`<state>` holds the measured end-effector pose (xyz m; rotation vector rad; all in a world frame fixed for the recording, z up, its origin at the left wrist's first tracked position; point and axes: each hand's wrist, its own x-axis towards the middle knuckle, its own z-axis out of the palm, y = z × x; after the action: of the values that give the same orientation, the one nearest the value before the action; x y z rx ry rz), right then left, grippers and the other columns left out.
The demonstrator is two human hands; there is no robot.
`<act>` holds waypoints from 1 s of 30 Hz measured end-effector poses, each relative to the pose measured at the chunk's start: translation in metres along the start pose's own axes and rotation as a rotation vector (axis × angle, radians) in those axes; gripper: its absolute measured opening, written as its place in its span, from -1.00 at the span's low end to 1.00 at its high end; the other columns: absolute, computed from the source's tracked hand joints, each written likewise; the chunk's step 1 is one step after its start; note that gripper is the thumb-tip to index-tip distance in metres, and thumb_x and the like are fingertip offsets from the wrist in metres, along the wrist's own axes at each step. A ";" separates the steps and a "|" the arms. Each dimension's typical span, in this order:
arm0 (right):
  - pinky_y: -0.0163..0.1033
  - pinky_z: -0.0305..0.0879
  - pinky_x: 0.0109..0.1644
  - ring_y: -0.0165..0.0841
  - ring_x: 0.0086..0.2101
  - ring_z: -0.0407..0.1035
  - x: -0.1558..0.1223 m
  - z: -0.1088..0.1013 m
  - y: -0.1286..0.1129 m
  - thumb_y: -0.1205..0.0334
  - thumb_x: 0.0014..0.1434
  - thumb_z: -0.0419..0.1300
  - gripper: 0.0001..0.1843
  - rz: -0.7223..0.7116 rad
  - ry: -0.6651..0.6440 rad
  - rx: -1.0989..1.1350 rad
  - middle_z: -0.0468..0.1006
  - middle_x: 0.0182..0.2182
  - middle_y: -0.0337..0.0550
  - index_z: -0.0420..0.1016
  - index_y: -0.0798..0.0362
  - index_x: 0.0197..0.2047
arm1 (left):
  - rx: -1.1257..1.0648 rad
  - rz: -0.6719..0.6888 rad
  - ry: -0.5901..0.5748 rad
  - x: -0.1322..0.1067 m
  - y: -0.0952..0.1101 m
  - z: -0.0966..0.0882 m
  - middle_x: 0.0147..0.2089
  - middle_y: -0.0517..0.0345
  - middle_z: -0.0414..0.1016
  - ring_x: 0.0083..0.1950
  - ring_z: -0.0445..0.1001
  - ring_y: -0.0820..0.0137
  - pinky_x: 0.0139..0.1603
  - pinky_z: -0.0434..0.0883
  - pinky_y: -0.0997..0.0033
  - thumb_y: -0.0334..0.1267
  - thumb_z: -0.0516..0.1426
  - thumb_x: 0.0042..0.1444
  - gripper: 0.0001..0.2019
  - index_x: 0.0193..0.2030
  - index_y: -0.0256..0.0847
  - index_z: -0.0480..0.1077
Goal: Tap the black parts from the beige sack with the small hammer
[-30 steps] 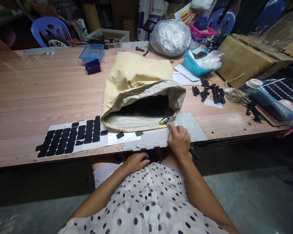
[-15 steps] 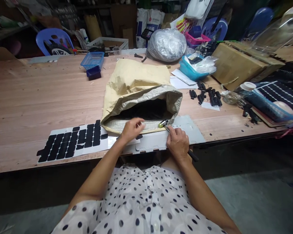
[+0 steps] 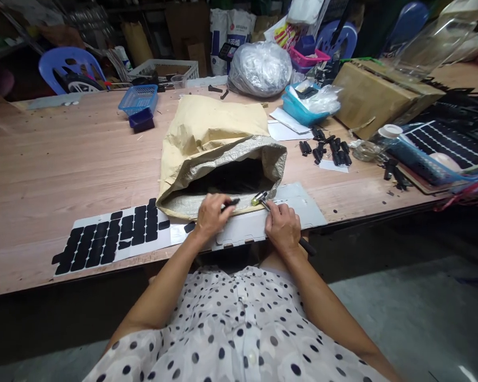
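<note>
A small black part [image 3: 231,202] is pinched in my left hand [image 3: 210,216], just in front of the bag's mouth; its exact kind I cannot make out. My right hand [image 3: 282,225] is closed around a small hammer [image 3: 258,198] with a yellowish-and-metal head and a black handle end. The hammer's head lies over the near lip of a tan paper bag [image 3: 215,119]. The bag lies with its silvery lined mouth open towards me, dark inside. Beneath both hands is a flat grey cardboard piece [image 3: 242,229] at the table's edge.
White sheets with black rounded stickers [image 3: 99,241] lie to the left. Several black parts [image 3: 336,151] are scattered on the right, near a cardboard box [image 3: 376,98]. A blue basket [image 3: 139,98], a teal basin [image 3: 305,109] and a stuffed plastic bag [image 3: 260,69] stand farther back.
My left hand now has a small black part in its fingers, which did not show before. The hammer stays in my right hand. The view has shifted slightly to the right.
</note>
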<state>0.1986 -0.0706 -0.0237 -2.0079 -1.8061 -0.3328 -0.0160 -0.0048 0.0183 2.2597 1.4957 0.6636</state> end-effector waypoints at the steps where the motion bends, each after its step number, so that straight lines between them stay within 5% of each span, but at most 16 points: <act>1: -0.15 0.03 -0.23 -0.20 -0.25 0.21 0.000 0.000 0.001 0.34 0.29 0.05 -0.61 -0.001 0.000 0.004 0.42 -0.29 -0.04 0.53 0.02 0.11 | -0.020 0.035 -0.048 -0.009 0.006 0.004 -0.14 0.09 0.57 -0.07 0.43 0.21 0.02 0.38 0.20 -0.20 0.21 0.21 -0.90 -0.16 -0.10 0.51; 8: -0.18 0.14 -0.23 -0.23 -0.28 0.30 0.003 0.001 0.014 0.29 0.33 0.06 -0.63 -0.016 -0.015 0.096 0.49 -0.31 -0.07 0.54 0.01 0.13 | -0.096 -0.013 -0.096 -0.028 0.016 0.031 -0.15 0.12 0.56 -0.04 0.43 0.21 0.07 0.37 0.17 -0.24 0.26 0.16 -0.87 -0.14 -0.08 0.55; 13: -0.15 0.37 -0.06 -0.22 -0.16 0.44 -0.002 -0.011 0.018 0.21 0.39 -0.02 -0.58 -0.016 0.065 0.405 0.57 -0.16 -0.02 0.48 0.01 0.20 | -0.131 -0.052 -0.117 -0.021 0.014 0.031 -0.18 0.15 0.54 -0.05 0.41 0.22 0.06 0.38 0.18 -0.24 0.28 0.13 -0.86 -0.15 -0.05 0.58; 17: -0.10 0.44 0.04 -0.23 -0.10 0.48 -0.012 -0.025 0.011 0.16 0.40 -0.03 -0.56 -0.054 0.010 0.595 0.60 -0.06 -0.03 0.44 -0.06 0.26 | -0.143 -0.069 -0.156 -0.015 0.016 0.029 -0.22 0.15 0.52 -0.06 0.42 0.21 0.04 0.39 0.20 -0.24 0.29 0.09 -0.85 -0.17 -0.03 0.61; 30: -0.12 0.49 0.05 -0.26 -0.06 0.52 -0.034 -0.026 -0.002 0.20 0.42 -0.03 -0.57 -0.102 -0.059 0.699 0.64 -0.07 -0.04 0.46 -0.07 0.25 | -0.111 0.034 -0.125 -0.019 0.010 0.034 -0.16 0.10 0.51 -0.04 0.39 0.21 0.05 0.34 0.18 -0.20 0.23 0.19 -0.80 -0.06 -0.05 0.59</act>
<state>0.1953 -0.1123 -0.0156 -1.4464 -1.7354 0.3015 0.0047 -0.0275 -0.0083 2.2037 1.3314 0.5883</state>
